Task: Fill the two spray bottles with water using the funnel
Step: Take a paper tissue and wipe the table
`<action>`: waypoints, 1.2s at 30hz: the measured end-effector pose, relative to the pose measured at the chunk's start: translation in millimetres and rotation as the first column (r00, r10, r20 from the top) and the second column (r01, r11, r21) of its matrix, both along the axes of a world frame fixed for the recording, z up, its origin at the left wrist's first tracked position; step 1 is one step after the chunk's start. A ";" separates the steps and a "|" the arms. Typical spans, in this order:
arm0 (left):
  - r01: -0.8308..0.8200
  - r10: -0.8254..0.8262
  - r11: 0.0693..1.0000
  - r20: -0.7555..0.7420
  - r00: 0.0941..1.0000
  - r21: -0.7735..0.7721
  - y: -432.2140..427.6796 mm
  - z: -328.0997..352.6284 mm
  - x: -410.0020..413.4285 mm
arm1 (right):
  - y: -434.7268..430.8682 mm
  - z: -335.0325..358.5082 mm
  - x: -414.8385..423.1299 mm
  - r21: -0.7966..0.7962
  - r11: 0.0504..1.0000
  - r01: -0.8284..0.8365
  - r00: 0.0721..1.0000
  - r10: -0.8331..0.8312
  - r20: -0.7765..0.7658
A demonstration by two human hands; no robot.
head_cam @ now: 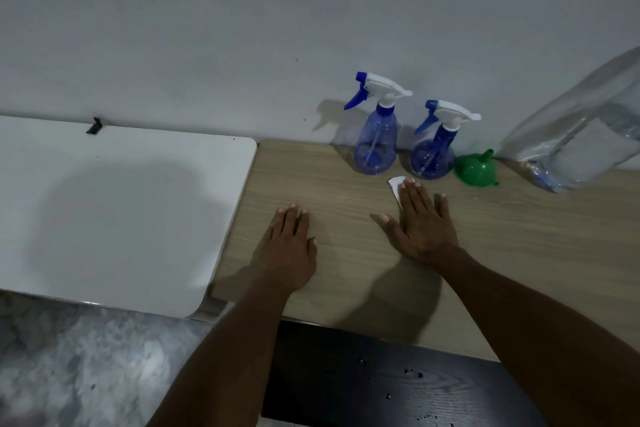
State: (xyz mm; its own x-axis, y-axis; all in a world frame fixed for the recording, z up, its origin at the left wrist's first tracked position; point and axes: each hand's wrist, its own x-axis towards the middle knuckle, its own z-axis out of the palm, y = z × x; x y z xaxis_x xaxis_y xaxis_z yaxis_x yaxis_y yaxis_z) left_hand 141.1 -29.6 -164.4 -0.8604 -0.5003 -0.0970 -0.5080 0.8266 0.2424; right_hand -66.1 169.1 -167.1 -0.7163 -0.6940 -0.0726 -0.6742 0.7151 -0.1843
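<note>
On the wooden surface (519,236) both hands lie flat, palms down, fingers straight and gripping nothing. The left hand (289,246) rests on bare wood. The right hand (420,222) has its fingertips on a white paper scrap (394,183). By the wall the left spray bottle (375,139) and the right spray bottle (433,156) stand upright, heads on. The green funnel (472,170) sits just right of them, spout up, near a large clear bottle (581,135).
</note>
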 end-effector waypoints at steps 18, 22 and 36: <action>0.204 -0.190 0.979 -0.250 0.950 0.031 90.0 17.1 -26.5 | 162.7 2.7 8.7 0.035 0.754 0.655 0.751 -0.656 0.074; 0.132 -0.100 0.989 -0.362 0.927 0.067 97.1 31.8 -18.5 | 124.3 1.2 40.1 -0.036 0.529 0.848 0.530 -0.840 0.121; -0.290 0.449 0.851 -0.322 0.833 0.438 62.3 46.5 38.6 | -33.6 -0.4 167.6 -0.032 0.976 0.216 0.971 -0.212 0.107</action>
